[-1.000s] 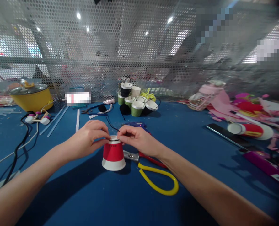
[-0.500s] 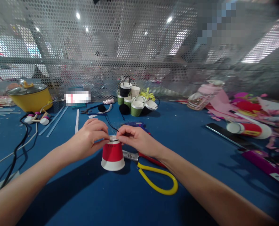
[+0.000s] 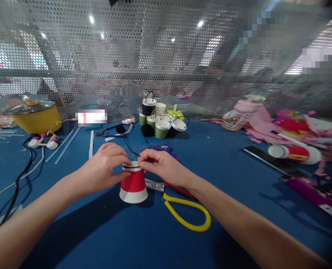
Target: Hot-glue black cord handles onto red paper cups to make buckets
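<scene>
An upside-down paper cup [image 3: 133, 183], red with a white band at its foot, stands on the blue table. Black cord [image 3: 131, 167] runs across the front of its narrow upper end, and its tail trails away behind toward the back. My left hand [image 3: 105, 166] grips the upper left of the cup, thumb against the front and fingertips at the top edge. At the top right edge, my right hand [image 3: 158, 163] pinches the cord; its fingertips are partly hidden. Scissors [image 3: 186, 213] with yellow and red handles lie right of the cup, partly under my right forearm.
Small green, black and white cups with handles [image 3: 162, 129] are grouped at the back. Behind my right hand lies a blue tool [image 3: 166, 149]. A yellow pot [image 3: 38, 117] stands back left; a phone [image 3: 262, 158] and a red-white bottle [image 3: 294, 154] lie right.
My left index finger and thumb have parted slightly at the cup's top, so more of the cord across its front shows. My right hand stays at the right edge.
</scene>
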Demonstrator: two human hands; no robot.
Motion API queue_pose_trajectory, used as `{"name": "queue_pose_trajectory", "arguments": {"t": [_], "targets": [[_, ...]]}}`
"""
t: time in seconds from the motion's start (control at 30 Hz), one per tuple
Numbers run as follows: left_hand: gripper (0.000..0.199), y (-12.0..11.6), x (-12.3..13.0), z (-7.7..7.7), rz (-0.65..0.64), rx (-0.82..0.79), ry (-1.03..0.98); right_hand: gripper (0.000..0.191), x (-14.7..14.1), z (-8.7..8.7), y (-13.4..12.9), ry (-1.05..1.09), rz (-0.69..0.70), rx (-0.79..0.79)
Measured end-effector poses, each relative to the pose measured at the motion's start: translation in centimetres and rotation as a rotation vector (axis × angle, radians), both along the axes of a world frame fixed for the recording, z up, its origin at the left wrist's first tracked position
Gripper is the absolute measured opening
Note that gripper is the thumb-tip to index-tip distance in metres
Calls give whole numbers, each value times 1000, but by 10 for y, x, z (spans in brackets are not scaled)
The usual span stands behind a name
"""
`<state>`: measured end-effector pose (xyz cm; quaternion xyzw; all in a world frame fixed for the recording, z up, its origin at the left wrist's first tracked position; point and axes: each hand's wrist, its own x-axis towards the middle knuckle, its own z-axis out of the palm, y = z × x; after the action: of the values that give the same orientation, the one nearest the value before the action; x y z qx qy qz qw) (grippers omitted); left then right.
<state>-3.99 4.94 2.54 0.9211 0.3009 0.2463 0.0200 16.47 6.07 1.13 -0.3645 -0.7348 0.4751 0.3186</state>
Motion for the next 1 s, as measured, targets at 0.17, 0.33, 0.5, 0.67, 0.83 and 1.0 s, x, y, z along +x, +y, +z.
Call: {"name": "queue_pose_trajectory", "arguments": {"t": [0.17,0.33,0.5,0.67,0.83,1.0], "targets": [[15,-1,4,-1,2,19,2,4,-1,1,-2,-5,-2,8],[13,-1,2,-1,10,41,8,3,-2,1,-2,-21,-11,23],[15,0,1,-1,10,42,33,4,-2,2,-3,-30,-14,27],[16,-1,2,1,15,31,45,5,-2,2,-2,-31,-14,39],[14,0,-4,4,-8,-34,48,5,-1,1,-2,-22,-14,24],[13,5,-9,2,6,-20,61,5,-1,0,-1,-12,-6,10]]}}
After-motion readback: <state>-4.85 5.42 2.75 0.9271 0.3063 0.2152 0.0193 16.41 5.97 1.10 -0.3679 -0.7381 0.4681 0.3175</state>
